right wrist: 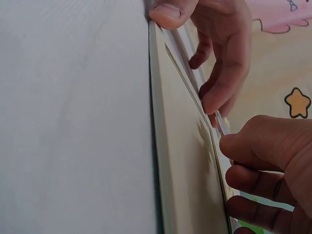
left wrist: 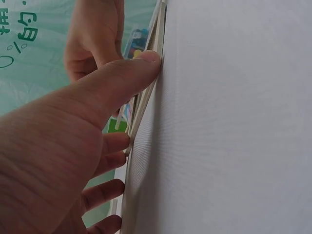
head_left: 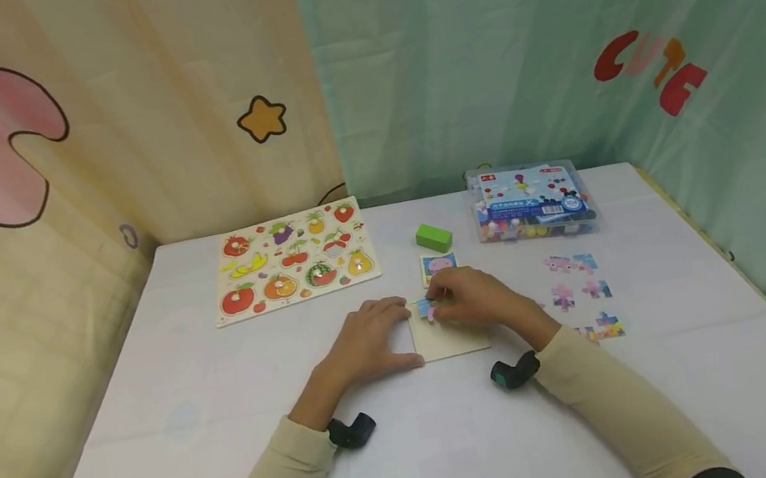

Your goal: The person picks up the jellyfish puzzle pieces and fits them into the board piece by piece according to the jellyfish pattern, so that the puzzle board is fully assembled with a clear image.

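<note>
A square pale wooden puzzle board (head_left: 455, 342) lies in front of me, with a raised rim along its edges. My left hand (head_left: 368, 343) holds the board at its left side, thumb at the near corner and fingertips by the far corner. Over the board's far part, my right hand (head_left: 472, 296) pinches a small blue and pink jigsaw piece (head_left: 427, 309). In the right wrist view the piece (right wrist: 220, 123) stands edge-on beside the thumb, partly hidden by the fingers. Just beyond the board is a small picture card (head_left: 438, 263) with a pink figure.
Loose jigsaw pieces (head_left: 563, 297) lie to the right, some hidden behind the right forearm. A green block (head_left: 433, 237) sits behind the card. At the back right stands a clear plastic box (head_left: 533, 202) of colourful parts; at the back left lies a fruit puzzle board (head_left: 293, 261).
</note>
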`<move>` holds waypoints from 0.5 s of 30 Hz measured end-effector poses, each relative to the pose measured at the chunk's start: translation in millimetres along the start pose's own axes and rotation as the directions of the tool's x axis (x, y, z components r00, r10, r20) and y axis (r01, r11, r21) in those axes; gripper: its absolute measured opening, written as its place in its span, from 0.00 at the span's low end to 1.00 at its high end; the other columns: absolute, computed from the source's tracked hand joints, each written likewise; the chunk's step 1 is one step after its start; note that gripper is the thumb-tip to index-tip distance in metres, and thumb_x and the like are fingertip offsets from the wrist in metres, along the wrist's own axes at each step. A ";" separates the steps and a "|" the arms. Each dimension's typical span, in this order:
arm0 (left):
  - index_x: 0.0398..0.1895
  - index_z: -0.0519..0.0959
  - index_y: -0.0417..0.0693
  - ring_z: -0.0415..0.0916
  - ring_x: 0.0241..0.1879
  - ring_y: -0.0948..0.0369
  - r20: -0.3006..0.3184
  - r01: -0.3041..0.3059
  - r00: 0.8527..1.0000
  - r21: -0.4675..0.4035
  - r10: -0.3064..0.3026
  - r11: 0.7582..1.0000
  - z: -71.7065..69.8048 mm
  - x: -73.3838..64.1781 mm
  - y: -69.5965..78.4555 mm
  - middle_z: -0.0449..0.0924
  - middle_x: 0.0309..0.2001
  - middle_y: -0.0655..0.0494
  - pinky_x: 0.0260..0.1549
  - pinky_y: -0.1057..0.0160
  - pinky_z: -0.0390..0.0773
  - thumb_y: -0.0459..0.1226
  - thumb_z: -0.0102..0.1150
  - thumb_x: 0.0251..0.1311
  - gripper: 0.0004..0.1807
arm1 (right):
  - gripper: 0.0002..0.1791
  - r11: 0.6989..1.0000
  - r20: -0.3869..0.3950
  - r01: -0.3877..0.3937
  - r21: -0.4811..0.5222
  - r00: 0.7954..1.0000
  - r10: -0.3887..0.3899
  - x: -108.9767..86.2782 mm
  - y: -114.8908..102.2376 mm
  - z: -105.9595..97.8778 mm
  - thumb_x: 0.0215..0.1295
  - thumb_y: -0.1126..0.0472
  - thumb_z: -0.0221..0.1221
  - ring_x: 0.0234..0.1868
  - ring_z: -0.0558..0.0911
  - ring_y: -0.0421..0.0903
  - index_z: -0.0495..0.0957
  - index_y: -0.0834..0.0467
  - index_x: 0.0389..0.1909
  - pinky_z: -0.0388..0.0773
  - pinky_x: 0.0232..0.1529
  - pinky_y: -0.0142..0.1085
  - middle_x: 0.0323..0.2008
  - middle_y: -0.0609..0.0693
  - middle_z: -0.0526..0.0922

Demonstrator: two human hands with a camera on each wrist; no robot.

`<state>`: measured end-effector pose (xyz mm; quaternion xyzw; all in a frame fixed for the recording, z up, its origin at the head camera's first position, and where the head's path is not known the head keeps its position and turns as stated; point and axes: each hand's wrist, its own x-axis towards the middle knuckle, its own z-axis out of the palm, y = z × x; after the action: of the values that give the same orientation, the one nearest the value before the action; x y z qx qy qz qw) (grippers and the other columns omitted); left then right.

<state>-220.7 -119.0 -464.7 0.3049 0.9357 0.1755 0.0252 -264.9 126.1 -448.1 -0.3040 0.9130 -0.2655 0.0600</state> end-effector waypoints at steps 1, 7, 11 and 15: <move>0.64 0.77 0.51 0.63 0.68 0.54 0.000 -0.002 1.000 0.003 0.002 1.000 0.5 0.4 -0.3 0.69 0.70 0.56 0.59 0.48 0.68 0.64 0.69 0.52 0.41 | 0.11 1.000 0.003 -0.001 -0.006 1.000 0.001 1.9 -1.0 1.9 0.62 0.58 0.70 0.38 0.80 0.43 0.84 0.57 0.43 0.78 0.45 0.41 0.37 0.45 0.84; 0.64 0.77 0.51 0.64 0.67 0.55 -0.003 -0.010 1.000 0.010 0.010 1.000 3.4 1.5 -1.4 0.70 0.69 0.57 0.58 0.48 0.68 0.64 0.69 0.52 0.41 | 0.10 0.999 0.009 -0.028 -0.023 1.000 0.028 7.0 -3.6 9.0 0.63 0.61 0.69 0.42 0.82 0.46 0.85 0.59 0.44 0.79 0.49 0.43 0.39 0.48 0.85; 0.65 0.76 0.51 0.64 0.67 0.55 0.002 -0.010 1.000 0.010 0.010 1.000 3.4 1.9 -1.4 0.70 0.69 0.57 0.58 0.48 0.68 0.65 0.68 0.53 0.41 | 0.12 0.999 -0.008 -0.043 -0.033 0.999 0.042 6.4 -3.2 11.8 0.63 0.61 0.69 0.43 0.82 0.47 0.86 0.60 0.46 0.78 0.50 0.43 0.40 0.49 0.86; 0.65 0.76 0.51 0.64 0.67 0.54 0.007 0.004 1.000 0.015 -0.004 1.000 1.4 0.8 -2.0 0.70 0.69 0.57 0.57 0.48 0.69 0.64 0.68 0.53 0.41 | 0.13 0.999 -0.028 -0.033 -0.010 0.999 0.033 7.0 -4.4 13.4 0.63 0.61 0.69 0.44 0.82 0.47 0.86 0.61 0.47 0.77 0.51 0.44 0.40 0.49 0.86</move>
<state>-222.3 -119.6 -466.6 0.3039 0.9375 0.1672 0.0267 -264.6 113.0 -456.8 -0.2855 0.9199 -0.2640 0.0500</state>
